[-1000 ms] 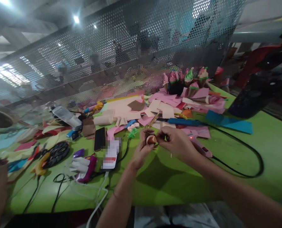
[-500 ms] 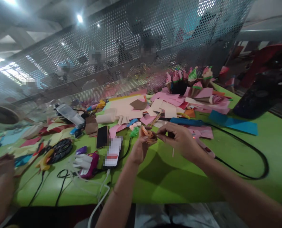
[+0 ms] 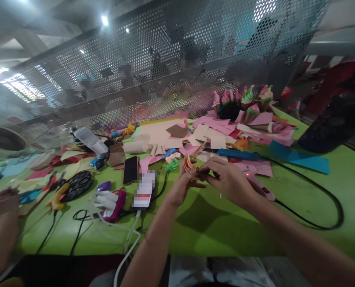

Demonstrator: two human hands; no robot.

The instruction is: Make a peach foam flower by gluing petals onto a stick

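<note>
The green table (image 3: 305,197) supports the loose pink glue gun (image 3: 260,188). Above the table, the right hand (image 3: 229,181) works at the piece's edge; whether its grip is closed cannot be determined. The left hand (image 3: 179,188) grips the curled peach piece (image 3: 188,162). Current operation, as judged: two-handed edge handling, requiring steady left support.

A black-screened phone (image 3: 130,170) lay on the green table (image 3: 308,199). Left of it sat a black coiled item (image 3: 78,186); far to its right stood a dark bottle (image 3: 319,125).
</note>
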